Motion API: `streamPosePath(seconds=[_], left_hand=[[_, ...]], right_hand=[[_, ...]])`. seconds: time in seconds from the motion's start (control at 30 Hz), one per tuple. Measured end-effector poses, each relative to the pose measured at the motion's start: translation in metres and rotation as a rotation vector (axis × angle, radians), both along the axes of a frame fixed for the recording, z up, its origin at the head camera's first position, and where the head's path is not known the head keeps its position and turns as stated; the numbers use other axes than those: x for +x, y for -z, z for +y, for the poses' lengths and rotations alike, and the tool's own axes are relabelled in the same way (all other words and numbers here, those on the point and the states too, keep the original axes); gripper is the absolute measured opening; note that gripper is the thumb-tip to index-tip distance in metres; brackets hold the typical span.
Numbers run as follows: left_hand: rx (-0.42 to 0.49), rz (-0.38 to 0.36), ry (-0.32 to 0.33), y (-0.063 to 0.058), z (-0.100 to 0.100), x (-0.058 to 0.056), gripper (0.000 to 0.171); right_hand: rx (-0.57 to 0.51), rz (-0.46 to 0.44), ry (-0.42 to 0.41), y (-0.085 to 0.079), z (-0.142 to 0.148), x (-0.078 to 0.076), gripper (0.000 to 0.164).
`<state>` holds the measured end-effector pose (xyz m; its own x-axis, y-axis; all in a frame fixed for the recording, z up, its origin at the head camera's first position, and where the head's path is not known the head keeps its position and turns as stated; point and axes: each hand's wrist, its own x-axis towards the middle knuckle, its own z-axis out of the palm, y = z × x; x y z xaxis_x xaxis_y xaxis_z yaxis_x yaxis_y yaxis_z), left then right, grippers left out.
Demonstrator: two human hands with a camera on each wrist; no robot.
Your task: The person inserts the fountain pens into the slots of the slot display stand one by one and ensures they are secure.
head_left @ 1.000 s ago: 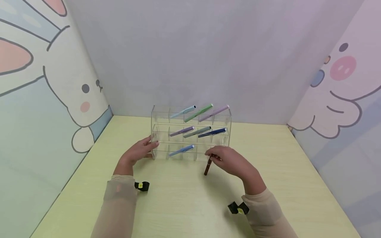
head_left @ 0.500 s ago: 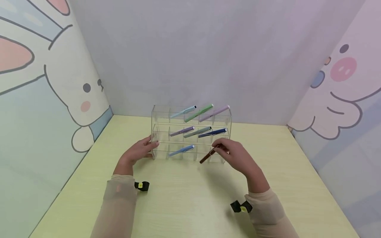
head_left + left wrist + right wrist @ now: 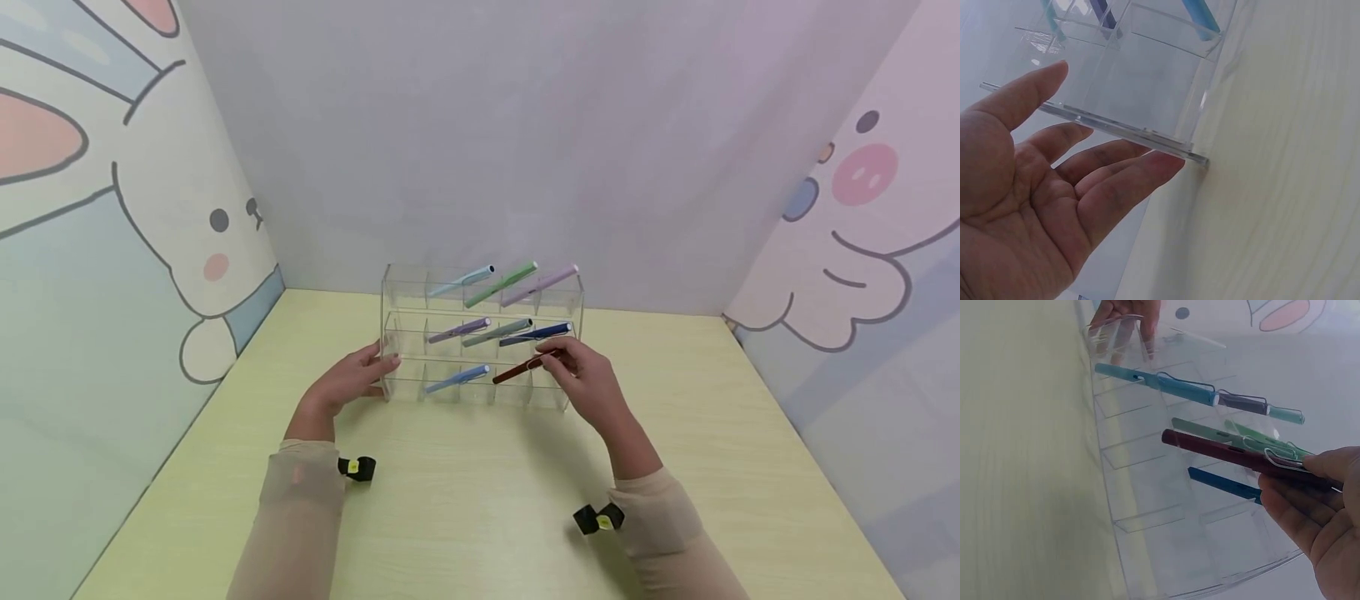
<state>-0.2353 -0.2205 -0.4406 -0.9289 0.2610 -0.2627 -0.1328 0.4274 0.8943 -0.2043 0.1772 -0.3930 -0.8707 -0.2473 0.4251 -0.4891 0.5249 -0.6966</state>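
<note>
My left hand [image 3: 347,385] holds the left side of a clear acrylic pen rack [image 3: 385,296]. In the left wrist view its thumb lies over the side panel [image 3: 1125,132] and the other fingers are on the outer side. With my right hand [image 3: 592,383] I pinch a dark red pen [image 3: 517,369] with a wire clip. The pen slants over the rack's bottom tier, its far end to the left. A blue pen [image 3: 457,380] lies in that tier, left of the red one. Seen from the right wrist, thumb and fingers grip the red pen [image 3: 1216,447] near its clip.
Purple [image 3: 450,333], sage green [image 3: 495,334] and navy [image 3: 534,336] pens lie in the middle tier. Pale blue [image 3: 459,283], green [image 3: 501,285] and lilac [image 3: 538,287] pens rest in the top tier. Behind the pale wood table [image 3: 450,517] hangs a grey curtain [image 3: 480,150].
My right hand has lifted the dark red pen and turned it from steep to a flatter slant, bringing it over the bottom tier. The left hand stays in place.
</note>
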Motion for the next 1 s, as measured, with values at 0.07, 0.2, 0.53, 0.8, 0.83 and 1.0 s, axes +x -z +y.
streamPosePath(seconds=[0.07, 0.2, 0.53, 0.8, 0.83, 1.0], left_hand=[[0.0, 0.002, 0.002, 0.0, 0.0, 0.0, 0.078], [-0.003, 0.005, 0.009, 0.0, 0.0, -0.001, 0.078], [0.014, 0.006, 0.01, 0.001, 0.0, -0.003, 0.08], [0.014, 0.008, 0.012, 0.004, -0.001, -0.005, 0.079], [0.015, 0.006, 0.011, 0.004, -0.002, -0.005, 0.079], [0.016, 0.005, 0.012, 0.004, -0.002, -0.004, 0.078]], right_hand=[[-0.007, -0.022, -0.002, 0.002, -0.001, -0.002, 0.02], [-0.058, -0.031, -0.007, 0.006, -0.002, -0.003, 0.019], [0.045, -0.133, -0.041, 0.02, -0.013, -0.006, 0.02], [0.089, -0.137, -0.051, 0.029, -0.021, -0.008, 0.018], [0.096, -0.137, -0.048, 0.03, -0.021, -0.008, 0.018], [0.107, -0.124, -0.04, 0.034, -0.026, -0.008, 0.017]])
